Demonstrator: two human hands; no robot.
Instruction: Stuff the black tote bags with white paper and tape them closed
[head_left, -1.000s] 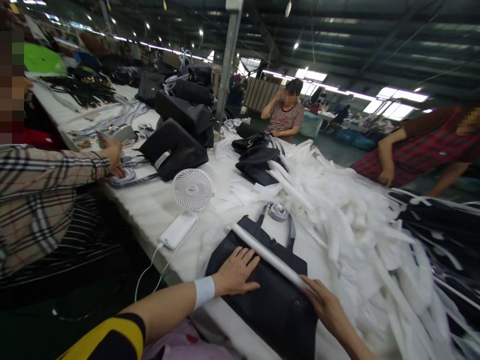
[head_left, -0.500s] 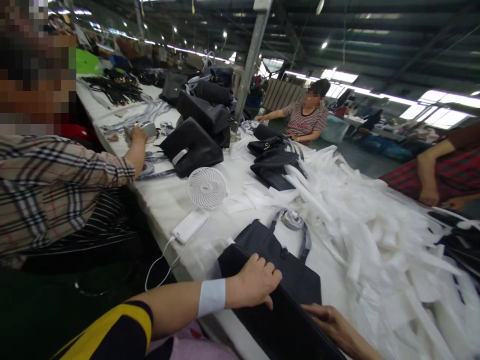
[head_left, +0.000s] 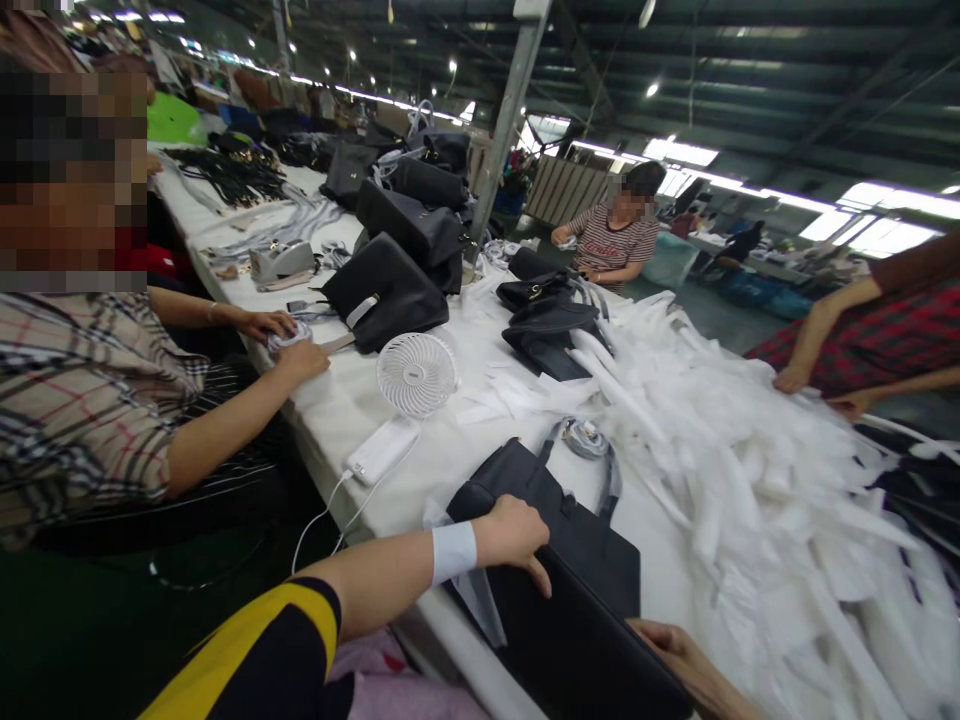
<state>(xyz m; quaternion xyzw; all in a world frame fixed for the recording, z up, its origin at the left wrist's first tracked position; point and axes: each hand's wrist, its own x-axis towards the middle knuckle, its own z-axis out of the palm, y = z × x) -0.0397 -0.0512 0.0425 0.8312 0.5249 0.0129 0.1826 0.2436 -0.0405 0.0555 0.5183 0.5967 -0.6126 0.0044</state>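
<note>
A black handbag (head_left: 577,620) lies tilted at the near edge of the white-covered table, with its strap and a plastic-wrapped coil (head_left: 585,438) beyond it. My left hand (head_left: 516,540) is closed over the bag's upper left edge, thumb on the near side and fingertips hidden behind. On the right, my right hand (head_left: 679,655) grips the bag's side edge; part of its fingers is out of sight. A strip of clear plastic film (head_left: 480,605) hangs against the bag below my left wrist.
Left of the bag stands a white fan (head_left: 416,375) with a trailing cable. White foam strips (head_left: 780,480) heap along the right. More black bags (head_left: 386,290) are piled farther back near a metal post (head_left: 510,130). A co-worker's hands (head_left: 296,345) handle a wrapped coil at left; other people work across the table.
My left hand has shifted slightly lower on the bag, and the bag's near side has tipped toward me. Plastic film now shows by my wrist. The left co-worker's hands have moved to a coil.
</note>
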